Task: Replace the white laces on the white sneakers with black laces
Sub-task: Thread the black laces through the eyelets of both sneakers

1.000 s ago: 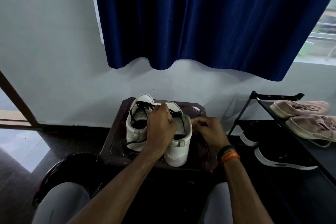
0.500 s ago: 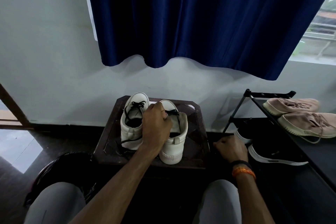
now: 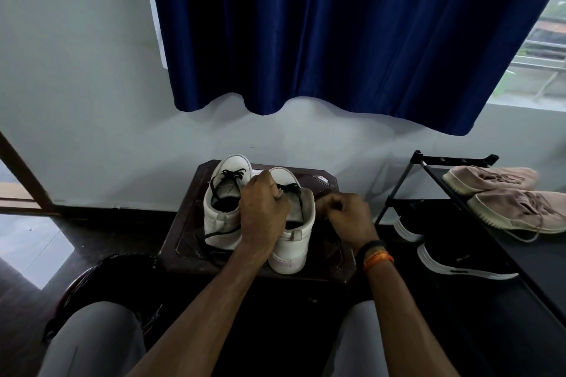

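Two sneakers [image 3: 228,208] on bench [image 3: 183,223], black lace [image 3: 229,176] threaded. Left hand [image 3: 263,214] grips right sneaker's tongue; right hand [image 3: 346,217] fingers curled, apparently pinching lace. Lace limp, thin: take near tip.

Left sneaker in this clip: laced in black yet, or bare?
Laced: black lace crisscrosses the left sneaker, one loose end trailing onto the table.

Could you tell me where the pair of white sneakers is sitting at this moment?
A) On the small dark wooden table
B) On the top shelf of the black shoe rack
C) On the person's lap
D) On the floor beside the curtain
A: both white sneakers stand side by side on the small dark wooden table, while the black shoe rack holds other shoes.
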`<state>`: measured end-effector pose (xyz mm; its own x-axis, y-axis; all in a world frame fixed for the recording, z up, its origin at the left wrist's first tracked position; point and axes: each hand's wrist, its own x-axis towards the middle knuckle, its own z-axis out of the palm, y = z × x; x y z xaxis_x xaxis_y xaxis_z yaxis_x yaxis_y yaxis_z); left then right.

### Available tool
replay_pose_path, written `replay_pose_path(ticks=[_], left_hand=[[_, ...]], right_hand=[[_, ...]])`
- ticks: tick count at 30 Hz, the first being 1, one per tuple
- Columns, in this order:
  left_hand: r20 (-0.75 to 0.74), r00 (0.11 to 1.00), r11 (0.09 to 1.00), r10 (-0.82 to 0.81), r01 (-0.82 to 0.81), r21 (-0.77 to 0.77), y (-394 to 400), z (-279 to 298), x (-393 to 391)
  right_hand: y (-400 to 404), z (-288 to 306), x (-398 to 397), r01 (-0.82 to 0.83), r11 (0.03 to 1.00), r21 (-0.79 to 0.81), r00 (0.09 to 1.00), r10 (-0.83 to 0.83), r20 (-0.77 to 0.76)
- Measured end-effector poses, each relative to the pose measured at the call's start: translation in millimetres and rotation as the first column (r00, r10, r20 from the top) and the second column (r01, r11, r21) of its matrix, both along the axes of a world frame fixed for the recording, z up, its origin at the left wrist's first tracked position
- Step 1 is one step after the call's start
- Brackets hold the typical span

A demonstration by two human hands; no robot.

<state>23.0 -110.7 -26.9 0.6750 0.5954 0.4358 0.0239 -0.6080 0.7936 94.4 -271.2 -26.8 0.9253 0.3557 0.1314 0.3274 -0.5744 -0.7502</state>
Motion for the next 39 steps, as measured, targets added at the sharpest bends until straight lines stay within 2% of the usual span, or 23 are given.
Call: replay_pose_path(ticks=[6,9,15,18,20,23,26,29,33,36,39], left_hand=[[0.003,1.000,1.000,0.007,-0.007,0.007,-1.7,2.8,-2.1],[0.005,1.000,1.000,-0.009,0.009,-0.010,-0.4,3.2,-0.9],[-0.041,0.999,0.999,-0.019,0.020,0.028,-5.1,7.3,-7.4],[-0.065,0.997,0.995,0.035,-0.029,0.098,-11.6,2.4,-17.1],[-0.107,0.991,0.994,0.079,-0.070,0.081,-14.1,0.0,-22.3],[-0.119,0.987,0.994,0.104,-0.098,0.056,-13.7,-1.1,-24.1],[-0.053,0.992,0.993,0.117,-0.115,0.036,-15.3,-3.5,-24.4],[-0.003,0.991,0.991,0.133,-0.133,0.004,-17.0,-6.2,-24.8],[0.036,0.995,0.995,0.098,-0.097,-0.032,-14.5,-11.1,-23.6],[0.076,0.995,0.997,0.065,-0.062,-0.050,-12.9,-13.4,-24.4],[0.099,0.994,0.997,0.053,-0.048,-0.055,-12.2,-15.5,-23.4]], right_hand=[[-57.6,-25.9,1.4,0.271,0.930,-0.246,0.959,-0.283,-0.011],[-68.9,-26.9,-3.5,0.244,0.916,-0.318,0.952,-0.288,-0.101],[-19.6,10.5,-6.0,0.081,0.996,0.032,0.995,-0.079,-0.059],[9.0,13.6,-0.7,-0.003,1.000,0.027,1.000,0.003,-0.006],[16.3,9.2,0.3,-0.008,1.000,0.029,1.000,0.008,-0.009],[13.5,5.9,-1.7,0.045,0.999,0.026,0.999,-0.044,-0.026],[-3.6,2.0,-4.8,0.128,0.992,-0.014,0.990,-0.128,-0.056],[-33.1,-15.0,-1.5,0.249,0.963,-0.107,0.962,-0.258,-0.088],[-51.4,-21.3,-0.7,0.257,0.941,-0.222,0.962,-0.271,-0.034],[-39.4,-7.5,0.3,0.215,0.974,-0.077,0.976,-0.217,-0.016],[-13.7,10.0,-0.7,0.065,0.995,0.081,0.995,-0.059,-0.083]])
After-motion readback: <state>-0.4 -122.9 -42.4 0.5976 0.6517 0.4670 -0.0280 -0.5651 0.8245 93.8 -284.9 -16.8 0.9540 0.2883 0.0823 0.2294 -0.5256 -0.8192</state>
